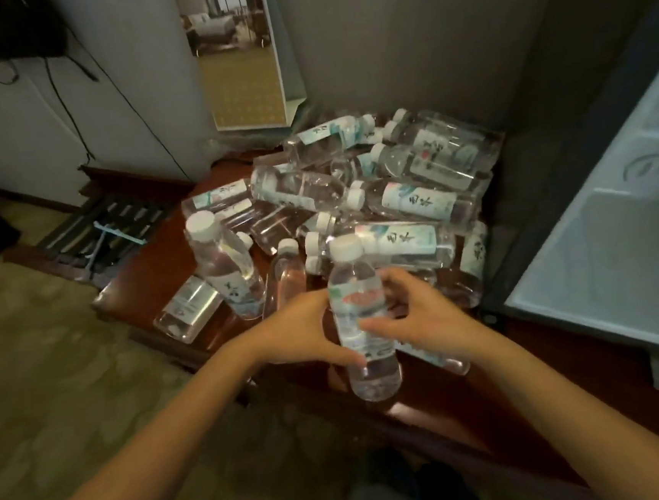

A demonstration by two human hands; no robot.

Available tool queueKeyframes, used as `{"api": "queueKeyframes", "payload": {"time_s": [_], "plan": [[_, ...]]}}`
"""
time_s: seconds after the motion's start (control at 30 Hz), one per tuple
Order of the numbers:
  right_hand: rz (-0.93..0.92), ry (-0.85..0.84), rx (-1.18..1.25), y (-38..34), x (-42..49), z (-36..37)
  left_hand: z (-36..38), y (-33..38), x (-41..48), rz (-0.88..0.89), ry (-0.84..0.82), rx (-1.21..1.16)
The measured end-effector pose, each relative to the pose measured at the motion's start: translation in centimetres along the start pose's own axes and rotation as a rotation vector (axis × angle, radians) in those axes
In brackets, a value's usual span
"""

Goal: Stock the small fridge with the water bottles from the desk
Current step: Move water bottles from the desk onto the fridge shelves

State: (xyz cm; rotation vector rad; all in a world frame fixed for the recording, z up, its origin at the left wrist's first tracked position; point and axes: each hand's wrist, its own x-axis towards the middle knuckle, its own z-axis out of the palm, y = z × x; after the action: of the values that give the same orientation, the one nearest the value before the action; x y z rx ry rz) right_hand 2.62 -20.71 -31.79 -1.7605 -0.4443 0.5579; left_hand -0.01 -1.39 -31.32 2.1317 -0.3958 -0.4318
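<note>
- Grasping one clear water bottle (360, 319), white cap up and slightly tilted, over the near edge of the tabletop (143, 282). Left grip (299, 328) curling round its left side with the thumb across the lower label, right grip (417, 318) curling round its right side.
- Lying heaped just behind it: a pile of water bottles (394, 188), mostly on their sides, crossing one another and reaching back to the grey wall.
- Standing tilted at the pile's left edge: another capped bottle (224, 267). Lying flat beside it: one more (187, 308).
- Showing at the right, close to the pile: the small fridge (618, 248), pale moulded inner panel facing the camera.
- Spreading below left: patterned carpet (50, 354). Leaning on the wall behind: a mirror (238, 50). Hanging down the white wall: black cables (68, 101).
</note>
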Motion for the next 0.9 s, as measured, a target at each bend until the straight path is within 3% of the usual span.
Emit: {"api": "queueKeyframes", "payload": {"time_s": [0.1, 0.23, 0.37, 0.43, 0.53, 0.63, 0.77, 0.9], "plan": [[-0.146, 0.1, 0.014, 1.3, -1.4, 0.3, 2.7, -0.6, -0.9, 0.106, 0.157, -0.021], [-0.267, 0.263, 0.129, 2.1, -5.7, 1.0, 7.8, -0.1, -3.9, 0.156, 0.366, -0.308], [-0.272, 0.282, 0.285, 1.1, -10.2, 0.0, 10.9, 3.3, -5.9, 0.073, 0.221, -0.543], [-0.333, 0.261, 0.318, 0.4, -11.9, -0.9, 11.8, 5.5, -5.7, 0.107, 0.134, -0.546], [-0.39, 0.247, 0.376, -0.3, -14.2, -2.8, 12.9, 8.8, -4.6, 0.161, 0.123, -0.496], [-0.412, 0.259, 0.417, -0.9, -16.0, -5.3, 13.8, 12.1, -2.7, 0.221, 0.229, -0.28], [-0.424, 0.363, 0.316, -1.8, -18.0, -8.3, 15.7, 15.9, 0.5, 0.256, 0.465, -0.122], [-0.451, 0.481, 0.143, -2.1, -19.7, -10.7, 17.8, 19.0, 2.7, 0.297, 0.731, 0.196]]}}
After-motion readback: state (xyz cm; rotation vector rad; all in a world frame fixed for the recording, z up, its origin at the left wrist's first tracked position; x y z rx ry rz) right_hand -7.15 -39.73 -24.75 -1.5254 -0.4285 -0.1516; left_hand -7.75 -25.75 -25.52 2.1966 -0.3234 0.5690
